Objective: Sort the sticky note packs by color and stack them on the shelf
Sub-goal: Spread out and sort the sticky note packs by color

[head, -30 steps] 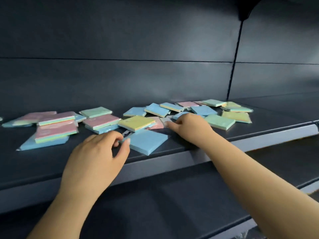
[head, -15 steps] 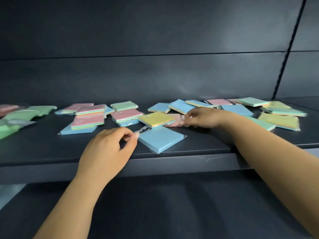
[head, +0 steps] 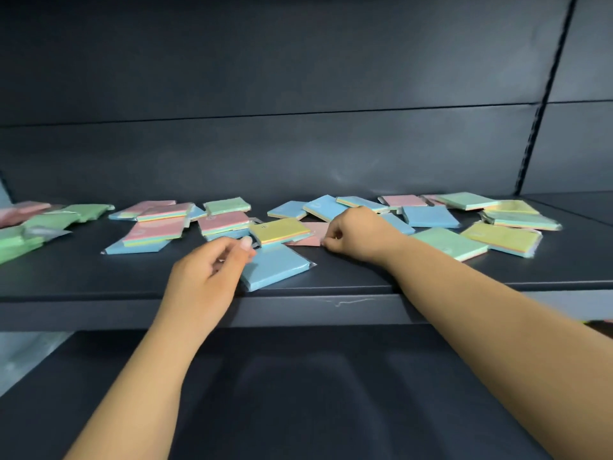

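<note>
Two hands on a dark shelf (head: pixel 99 287) scattered with sticky note packs.

Nearest, left hand (head: pixel 205 273) curled, thumb and fingertips pinching the wrapper corner of a blue pack (head: pixel 277 265) lying flat by the front edge. Farther in, right hand (head: pixel 355 234) closed loosely — fingertips nipping the corner of a pink pack (head: pixel 310 235) tucked partly under a yellow pack (head: pixel 280 230). Beyond, blue, pink, green and yellow packs strewn unsorted — green ones (head: pixel 36 230) far left.

Two hands (head: pixel 205 277) reach onto one dark shelf (head: pixel 83 280). Loose packs on it, by top colour: about eight blue packs (head: pixel 277 268), five pink packs (head: pixel 156 231), four green packs (head: pixel 449 242) and three yellow packs (head: pixel 280 230). A heap at nine o'clock is too blurred to count.
</note>
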`<state>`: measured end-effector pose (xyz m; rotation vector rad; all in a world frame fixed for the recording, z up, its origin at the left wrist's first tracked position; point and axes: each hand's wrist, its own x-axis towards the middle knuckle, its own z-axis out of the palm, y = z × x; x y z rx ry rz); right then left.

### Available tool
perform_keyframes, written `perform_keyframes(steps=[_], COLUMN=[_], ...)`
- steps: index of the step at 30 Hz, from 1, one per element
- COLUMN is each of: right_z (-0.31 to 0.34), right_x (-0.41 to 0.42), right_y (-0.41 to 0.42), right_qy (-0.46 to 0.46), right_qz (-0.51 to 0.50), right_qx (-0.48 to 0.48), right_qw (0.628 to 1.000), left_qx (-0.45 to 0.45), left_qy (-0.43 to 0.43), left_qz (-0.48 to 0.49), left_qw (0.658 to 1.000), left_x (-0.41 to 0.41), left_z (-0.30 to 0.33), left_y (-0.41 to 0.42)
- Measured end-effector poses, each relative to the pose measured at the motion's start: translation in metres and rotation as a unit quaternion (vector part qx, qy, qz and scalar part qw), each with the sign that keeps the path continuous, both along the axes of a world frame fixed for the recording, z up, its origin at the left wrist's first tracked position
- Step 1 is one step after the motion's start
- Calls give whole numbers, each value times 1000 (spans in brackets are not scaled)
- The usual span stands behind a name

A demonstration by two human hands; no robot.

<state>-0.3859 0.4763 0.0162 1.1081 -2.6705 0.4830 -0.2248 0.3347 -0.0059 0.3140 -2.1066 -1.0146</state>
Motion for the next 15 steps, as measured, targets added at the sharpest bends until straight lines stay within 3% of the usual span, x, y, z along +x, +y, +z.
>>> perform_keyframes(steps=[3,5,9,11,15], right_z=[5,10,16,17,5], right_x=[8,16,39,51,70], right_y=[11,22,44,54,67], right_qy=[30,34,11,6,24], right_qz=[13,20,37,58,126], right_qx=[-56,-118,-205,-234,-257], right_qw=[998,992,978,970,958], left_qx=[111,236,487,534,569], left_qy=[46,67,-48,-59,3], left_qz=[-35,-100,-257,-264,-261], left_qw=[992,964,833,801,780], left_x=[0,-2,-11,-20,-35], left_z=[0,3,17,20,19], left_y=[25,42,67,75,86])
